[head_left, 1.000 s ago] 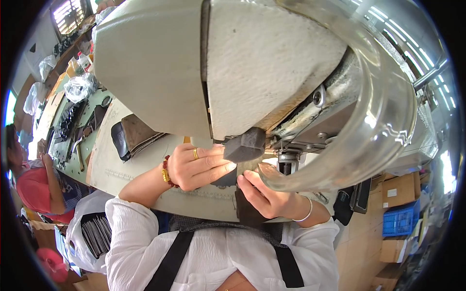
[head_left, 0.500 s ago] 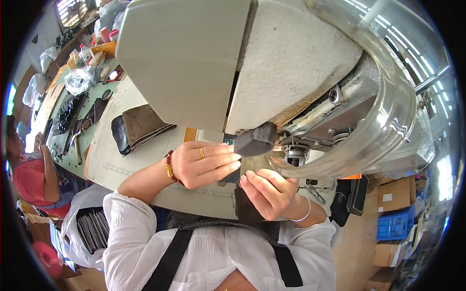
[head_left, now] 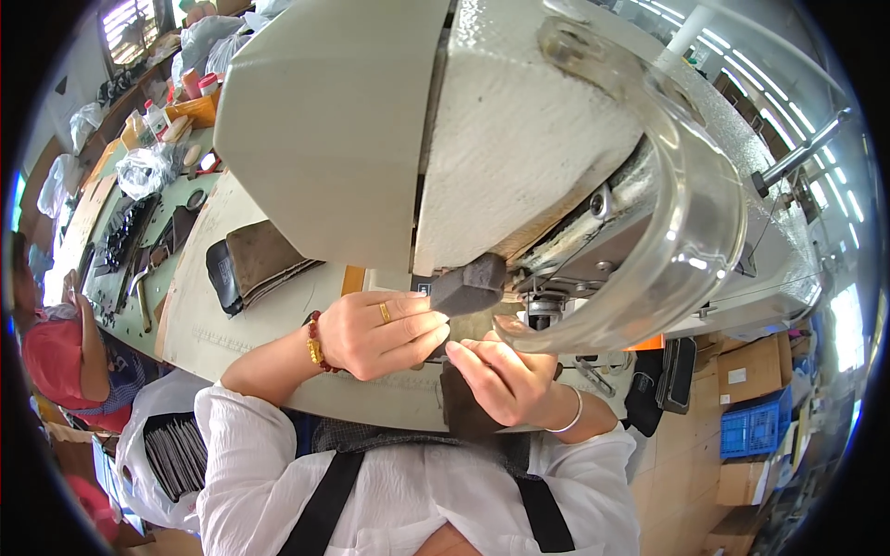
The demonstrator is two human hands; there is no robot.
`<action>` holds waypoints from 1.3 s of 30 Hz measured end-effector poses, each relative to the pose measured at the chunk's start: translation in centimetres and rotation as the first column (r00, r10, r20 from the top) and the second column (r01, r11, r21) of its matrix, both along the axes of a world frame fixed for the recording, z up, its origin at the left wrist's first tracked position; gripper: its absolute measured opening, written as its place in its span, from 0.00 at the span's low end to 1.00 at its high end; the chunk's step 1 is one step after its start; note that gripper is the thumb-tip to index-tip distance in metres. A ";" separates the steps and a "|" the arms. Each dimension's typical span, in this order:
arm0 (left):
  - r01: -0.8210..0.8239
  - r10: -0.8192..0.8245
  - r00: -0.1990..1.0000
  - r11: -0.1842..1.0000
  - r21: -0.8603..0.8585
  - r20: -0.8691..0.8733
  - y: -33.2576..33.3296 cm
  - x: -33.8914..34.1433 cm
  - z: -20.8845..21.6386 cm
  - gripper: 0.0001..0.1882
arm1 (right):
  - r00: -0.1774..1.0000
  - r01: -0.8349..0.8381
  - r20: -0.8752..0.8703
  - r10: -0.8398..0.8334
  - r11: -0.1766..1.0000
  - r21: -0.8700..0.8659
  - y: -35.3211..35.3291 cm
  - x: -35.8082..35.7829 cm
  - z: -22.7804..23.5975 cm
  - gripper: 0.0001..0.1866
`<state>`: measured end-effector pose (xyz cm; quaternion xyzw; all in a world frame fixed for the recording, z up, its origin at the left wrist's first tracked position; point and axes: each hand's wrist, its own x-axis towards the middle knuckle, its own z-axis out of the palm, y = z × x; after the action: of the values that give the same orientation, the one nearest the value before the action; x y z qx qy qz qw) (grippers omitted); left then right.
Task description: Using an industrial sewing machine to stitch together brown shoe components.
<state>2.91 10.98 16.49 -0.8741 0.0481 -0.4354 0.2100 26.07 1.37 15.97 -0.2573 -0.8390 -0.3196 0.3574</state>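
My left hand (head_left: 380, 332), with a gold ring and a bead bracelet, pinches a dark brown leather piece (head_left: 468, 285) under the head of a large grey sewing machine (head_left: 445, 139). My right hand (head_left: 505, 375), wearing a thin bangle, holds the lower part of the same dark piece (head_left: 461, 408), which hangs over the table's near edge. Both hands are close together right beside the needle area (head_left: 542, 310). A clear curved guard (head_left: 686, 232) arches over that area and partly hides it.
A stack of brown leather pieces (head_left: 255, 264) lies on the pale table (head_left: 213, 324) to the left. Farther left, a green bench (head_left: 139, 241) holds tools and bags, with a person in red (head_left: 56, 361) seated there. Cardboard boxes and a blue crate (head_left: 756, 426) stand at right.
The view has shifted closer to the machine head. Both hands stay on the dark piece near the needle, with the fingers shifted slightly.
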 end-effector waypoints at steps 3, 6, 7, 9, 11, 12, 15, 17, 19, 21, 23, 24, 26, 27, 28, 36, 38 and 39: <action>-0.023 0.024 0.999 0.999 0.036 -0.031 0.1 0.0 0.1 0.10 | 1.000 -0.023 0.003 0.023 0.999 -0.027 -0.1 0.0 0.3 0.09; 0.006 -0.010 0.998 0.998 -0.063 -0.065 0.1 -0.2 0.2 0.09 | 0.998 -0.067 0.020 0.067 0.998 -0.013 -0.2 -0.3 0.1 0.11; -0.002 -0.004 0.997 0.996 -0.085 -0.073 0.0 -0.2 0.2 0.09 | 0.996 -0.083 0.022 0.083 0.997 0.001 -0.2 -0.5 0.1 0.14; 0.013 -0.018 0.999 0.990 -0.138 -0.034 -0.1 -0.2 0.2 0.09 | 0.993 -0.109 0.041 0.110 0.994 -0.008 -0.1 -0.6 0.0 0.17; -0.010 0.005 0.999 0.991 -0.137 -0.037 -0.2 -0.1 0.2 0.08 | 0.989 -0.107 0.097 0.107 0.994 -0.005 0.0 -0.4 0.1 0.17; -0.021 0.016 0.999 0.991 -0.136 -0.039 -0.2 -0.1 0.2 0.08 | 0.988 -0.112 0.107 0.112 0.994 0.001 0.1 -0.2 0.3 0.16; -0.051 0.052 0.999 0.995 -0.085 0.009 0.0 0.3 -0.1 0.06 | 0.955 -0.047 0.295 0.039 0.999 0.019 0.3 0.8 0.8 0.17; -0.091 0.093 0.996 0.986 -0.140 0.004 0.1 0.2 -0.4 0.05 | 0.947 -0.020 0.317 -0.045 0.980 0.199 0.7 1.1 0.8 0.16; -0.129 0.130 0.992 0.982 -0.137 -0.008 0.3 -0.1 -1.2 0.04 | 0.895 -0.003 0.429 -0.118 0.963 0.271 0.9 1.2 0.5 0.16; -0.180 0.179 0.983 0.982 -0.048 -0.028 0.7 -0.6 -2.3 0.04 | 0.946 0.020 0.315 -0.073 0.986 0.166 1.2 1.2 -0.1 0.15; -0.209 0.209 0.978 0.975 -0.069 -0.013 1.1 -0.7 -4.1 0.07 | 0.909 0.061 0.377 -0.179 0.951 0.304 1.7 1.2 -0.8 0.17; -0.247 0.246 0.969 0.967 -0.060 -0.023 1.3 -0.8 -5.2 0.08 | 0.849 0.043 0.475 -0.232 0.926 0.376 1.9 1.4 -1.1 0.18; -0.161 0.149 0.987 0.938 -0.308 -0.062 2.3 0.0 -7.3 0.12 | 0.706 0.017 0.605 -0.369 0.862 0.507 2.2 1.5 -1.4 0.20; -0.140 0.108 0.989 0.885 -0.443 -0.097 2.4 -0.1 -8.1 0.13 | 0.633 -0.020 0.645 -0.428 0.824 0.566 2.4 1.7 -1.5 0.20; -0.150 0.126 0.989 0.890 -0.430 -0.082 2.5 -0.1 -8.8 0.14 | 0.576 -0.069 0.662 -0.479 0.779 0.624 2.5 1.9 -1.4 0.21; -0.196 0.155 0.979 0.890 -0.412 -0.131 3.0 -0.8 -9.4 0.12 | -0.122 -0.686 -0.358 -0.926 -0.182 0.705 1.9 0.7 -4.6 0.20; -0.179 0.146 0.984 0.856 -0.484 -0.105 2.9 -0.3 -9.1 0.11 | -0.124 -0.467 -0.183 -0.975 -0.105 0.878 2.5 1.0 -6.2 0.25; -0.200 0.164 0.979 0.869 -0.453 -0.118 2.9 -0.3 -8.7 0.11 | -0.057 -0.296 -0.020 -0.998 -0.002 0.955 3.2 1.2 -6.9 0.29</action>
<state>2.62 13.87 7.77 -0.9153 -0.1315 -0.3791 0.0337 27.22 4.57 9.05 -0.0854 -0.2542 -0.9013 -0.3403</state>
